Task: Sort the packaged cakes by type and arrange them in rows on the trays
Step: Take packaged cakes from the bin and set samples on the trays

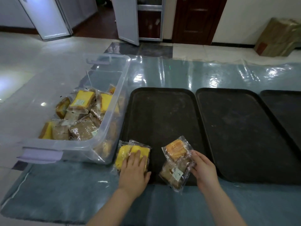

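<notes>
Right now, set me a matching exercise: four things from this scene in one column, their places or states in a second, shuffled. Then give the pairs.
Things:
1. clear bin
2. yellow cakes
3. orange cake
4. middle tray

Places or states:
A. pinched at the packet edge by the right hand
B. bare, between two other trays
C. pressed under the left hand
D. holds unsorted packets, left of the trays

Pairs: 1-D, 2-C, 3-A, 4-B
</notes>
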The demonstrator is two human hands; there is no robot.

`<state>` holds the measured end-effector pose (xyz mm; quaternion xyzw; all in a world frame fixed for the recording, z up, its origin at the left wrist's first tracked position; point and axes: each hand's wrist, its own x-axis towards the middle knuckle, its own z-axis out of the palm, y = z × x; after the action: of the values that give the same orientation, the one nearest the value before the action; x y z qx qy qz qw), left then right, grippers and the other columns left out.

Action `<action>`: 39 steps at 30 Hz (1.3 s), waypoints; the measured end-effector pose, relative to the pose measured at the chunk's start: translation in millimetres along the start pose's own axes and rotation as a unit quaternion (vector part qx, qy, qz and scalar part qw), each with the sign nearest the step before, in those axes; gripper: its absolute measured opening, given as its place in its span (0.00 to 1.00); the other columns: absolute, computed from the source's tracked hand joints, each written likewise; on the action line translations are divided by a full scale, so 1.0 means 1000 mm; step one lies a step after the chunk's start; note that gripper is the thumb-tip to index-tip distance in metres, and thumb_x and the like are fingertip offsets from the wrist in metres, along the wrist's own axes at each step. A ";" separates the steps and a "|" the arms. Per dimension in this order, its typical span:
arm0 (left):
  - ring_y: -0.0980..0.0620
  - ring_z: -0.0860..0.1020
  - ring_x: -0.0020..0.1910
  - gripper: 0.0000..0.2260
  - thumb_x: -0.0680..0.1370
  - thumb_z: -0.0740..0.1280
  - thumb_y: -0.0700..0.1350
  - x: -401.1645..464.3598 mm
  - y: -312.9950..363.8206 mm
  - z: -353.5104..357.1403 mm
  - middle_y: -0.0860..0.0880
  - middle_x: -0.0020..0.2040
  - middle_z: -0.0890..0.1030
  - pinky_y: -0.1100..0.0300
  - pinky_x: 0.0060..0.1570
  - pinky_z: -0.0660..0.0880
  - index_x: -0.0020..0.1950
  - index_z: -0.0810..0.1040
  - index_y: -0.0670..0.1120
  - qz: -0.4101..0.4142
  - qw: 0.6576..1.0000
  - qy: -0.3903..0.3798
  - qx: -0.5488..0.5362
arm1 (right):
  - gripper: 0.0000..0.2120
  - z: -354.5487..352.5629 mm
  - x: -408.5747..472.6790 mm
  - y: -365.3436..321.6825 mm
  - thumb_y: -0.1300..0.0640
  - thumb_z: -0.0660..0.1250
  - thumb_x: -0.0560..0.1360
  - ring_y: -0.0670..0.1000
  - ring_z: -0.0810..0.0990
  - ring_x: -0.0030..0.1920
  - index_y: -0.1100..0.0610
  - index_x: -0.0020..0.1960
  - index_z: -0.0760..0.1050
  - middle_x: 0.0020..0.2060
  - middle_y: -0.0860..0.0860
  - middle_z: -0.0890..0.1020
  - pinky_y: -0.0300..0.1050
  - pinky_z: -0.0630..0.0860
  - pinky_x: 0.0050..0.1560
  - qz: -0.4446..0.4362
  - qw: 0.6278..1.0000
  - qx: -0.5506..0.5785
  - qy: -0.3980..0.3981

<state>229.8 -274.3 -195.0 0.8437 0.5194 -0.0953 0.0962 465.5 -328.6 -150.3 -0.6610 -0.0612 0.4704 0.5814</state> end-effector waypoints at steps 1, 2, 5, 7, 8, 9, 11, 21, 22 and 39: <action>0.41 0.77 0.62 0.28 0.72 0.56 0.61 -0.001 0.001 0.000 0.43 0.66 0.78 0.45 0.60 0.73 0.63 0.81 0.47 0.011 1.000 0.013 -0.001 | 0.09 -0.002 0.000 0.000 0.59 0.67 0.80 0.59 0.83 0.56 0.60 0.59 0.80 0.51 0.58 0.85 0.56 0.79 0.59 0.000 1.000 0.006 0.005; 0.42 0.78 0.61 0.28 0.73 0.56 0.61 -0.001 0.003 -0.003 0.43 0.66 0.78 0.46 0.60 0.71 0.64 0.80 0.48 0.015 1.000 0.020 -0.009 | 0.09 -0.006 -0.001 0.001 0.59 0.67 0.80 0.58 0.83 0.56 0.60 0.59 0.80 0.51 0.58 0.86 0.56 0.80 0.58 -0.001 1.000 0.014 0.010; 0.45 0.77 0.63 0.27 0.74 0.55 0.61 -0.005 0.011 -0.003 0.46 0.68 0.77 0.47 0.60 0.74 0.66 0.78 0.49 0.025 0.997 0.046 -0.051 | 0.09 -0.016 -0.001 0.003 0.59 0.68 0.79 0.56 0.84 0.53 0.59 0.59 0.80 0.51 0.57 0.86 0.51 0.81 0.52 -0.002 0.999 0.033 0.017; 0.48 0.71 0.70 0.28 0.77 0.53 0.62 -0.008 0.023 -0.005 0.49 0.73 0.71 0.50 0.67 0.69 0.72 0.72 0.51 0.052 0.992 0.068 -0.096 | 0.10 -0.023 -0.001 0.003 0.59 0.68 0.79 0.55 0.85 0.52 0.59 0.59 0.80 0.51 0.57 0.86 0.50 0.80 0.50 0.006 0.999 0.048 0.018; 0.50 0.65 0.74 0.28 0.78 0.53 0.63 -0.008 0.030 -0.005 0.52 0.76 0.65 0.52 0.71 0.63 0.75 0.67 0.53 0.074 0.986 0.072 -0.128 | 0.10 -0.026 -0.001 0.001 0.59 0.68 0.79 0.55 0.85 0.52 0.59 0.59 0.80 0.51 0.57 0.86 0.50 0.80 0.51 0.011 0.998 0.056 0.018; 0.53 0.60 0.76 0.29 0.79 0.53 0.64 -0.008 0.039 -0.006 0.55 0.78 0.60 0.55 0.74 0.56 0.77 0.62 0.54 0.095 0.980 0.067 -0.160 | 0.10 -0.030 -0.001 0.000 0.59 0.68 0.79 0.55 0.85 0.52 0.59 0.60 0.80 0.50 0.57 0.86 0.50 0.80 0.50 0.014 0.998 0.066 0.018; 0.57 0.54 0.77 0.31 0.79 0.56 0.65 -0.009 0.060 -0.008 0.59 0.78 0.55 0.60 0.75 0.50 0.79 0.56 0.56 0.120 0.969 0.060 -0.210 | 0.10 -0.038 -0.002 -0.004 0.59 0.68 0.79 0.55 0.85 0.52 0.60 0.60 0.79 0.49 0.57 0.86 0.49 0.80 0.48 0.017 0.996 0.083 0.018; 0.59 0.61 0.74 0.38 0.71 0.62 0.69 0.018 0.175 -0.013 0.57 0.77 0.60 0.62 0.73 0.59 0.77 0.57 0.55 0.103 0.934 0.048 -0.338 | 0.09 -0.111 0.025 -0.050 0.61 0.65 0.80 0.58 0.85 0.52 0.61 0.58 0.79 0.49 0.59 0.86 0.53 0.81 0.52 0.019 0.998 0.061 -0.028; 0.59 0.59 0.75 0.39 0.71 0.61 0.70 0.019 0.189 -0.015 0.58 0.77 0.59 0.62 0.74 0.57 0.77 0.57 0.55 0.100 0.936 0.056 -0.334 | 0.08 -0.121 0.029 -0.057 0.61 0.65 0.81 0.57 0.85 0.50 0.62 0.57 0.80 0.49 0.59 0.86 0.51 0.81 0.49 0.021 0.997 0.062 -0.034; 0.62 0.66 0.69 0.31 0.77 0.67 0.52 0.036 0.372 -0.010 0.61 0.69 0.66 0.70 0.67 0.62 0.77 0.60 0.52 0.031 0.916 0.053 -0.396 | 0.11 -0.240 0.085 -0.117 0.62 0.58 0.84 0.56 0.85 0.48 0.66 0.60 0.74 0.47 0.61 0.85 0.49 0.82 0.47 0.074 0.980 0.162 -0.087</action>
<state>579.6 -405.1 -170.8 0.7559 0.4925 0.1661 0.3982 733.0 -409.3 -128.7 -0.5177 0.0144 0.5711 0.6369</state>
